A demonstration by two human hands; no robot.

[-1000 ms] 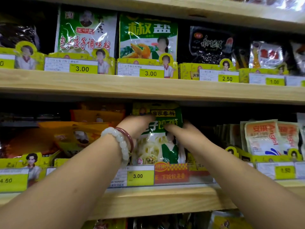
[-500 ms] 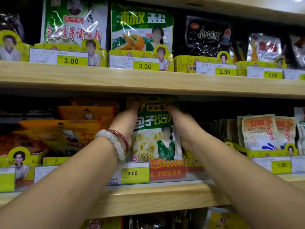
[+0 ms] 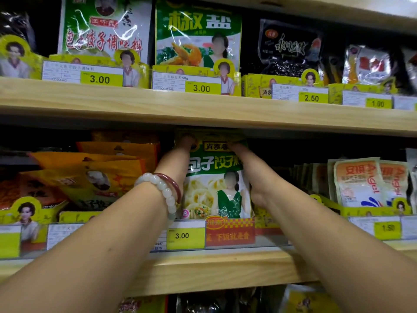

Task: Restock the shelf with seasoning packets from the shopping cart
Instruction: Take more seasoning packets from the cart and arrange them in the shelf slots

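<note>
A green and white seasoning packet [image 3: 214, 177] with dumplings pictured on it stands upright in the middle slot of the lower wooden shelf [image 3: 203, 267]. My left hand [image 3: 178, 159] grips its left edge, fingertips up at the top left corner. My right hand [image 3: 250, 172] grips the right edge, fingers reaching to the top right corner. The packet's top sits just under the shelf board above [image 3: 203, 107]. A beaded bracelet and a red bangle are on my left wrist. The shopping cart is out of view.
Orange packets [image 3: 97, 175] lie stacked to the left of the slot. White and orange Angel packets [image 3: 361, 184] stand to the right. The upper shelf carries green packets [image 3: 198, 35] and dark ones [image 3: 291, 48]. Yellow price tags [image 3: 186, 236] line both shelf fronts.
Both hands have slid up the packet's sides toward its top corners, standing it straighter in the slot. The view has shifted a little closer and downward.
</note>
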